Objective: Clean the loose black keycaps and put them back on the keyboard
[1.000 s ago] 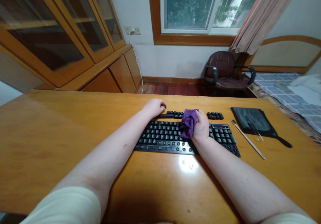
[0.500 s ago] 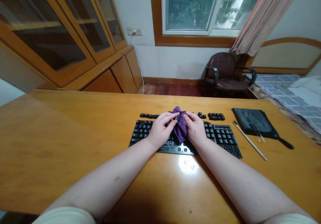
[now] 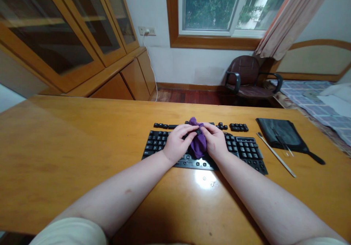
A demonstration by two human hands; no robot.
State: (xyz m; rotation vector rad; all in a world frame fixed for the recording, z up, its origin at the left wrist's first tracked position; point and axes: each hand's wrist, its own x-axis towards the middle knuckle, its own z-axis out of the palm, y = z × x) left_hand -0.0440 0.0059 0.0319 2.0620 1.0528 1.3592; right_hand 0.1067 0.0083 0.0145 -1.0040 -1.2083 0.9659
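Note:
Over the middle of a black keyboard [image 3: 157,143], my two hands meet. My left hand [image 3: 178,144] pinches a small black keycap [image 3: 197,131] between thumb and fingers. My right hand [image 3: 217,142] is closed on a crumpled purple cloth [image 3: 199,147], which lies against the keycap and hangs down between the hands. Several keys in the keyboard's front rows are off, leaving bare sockets. Behind the keyboard, loose keycaps [image 3: 239,127] lie in a row on the desk, partly hidden by my hands.
Right of the keyboard lies a slim pale brush [image 3: 276,155] with a dark tip. Beyond it is a black pouch [image 3: 292,133] with a strap and a thin wire tool [image 3: 283,144] on top. The wooden desk [image 3: 82,146] extends left; an armchair [image 3: 245,75] stands behind it.
The cloth and keycap have shifted slightly between my fingers, and the keycap shows a little more. The view has moved a little; both hands keep their hold.

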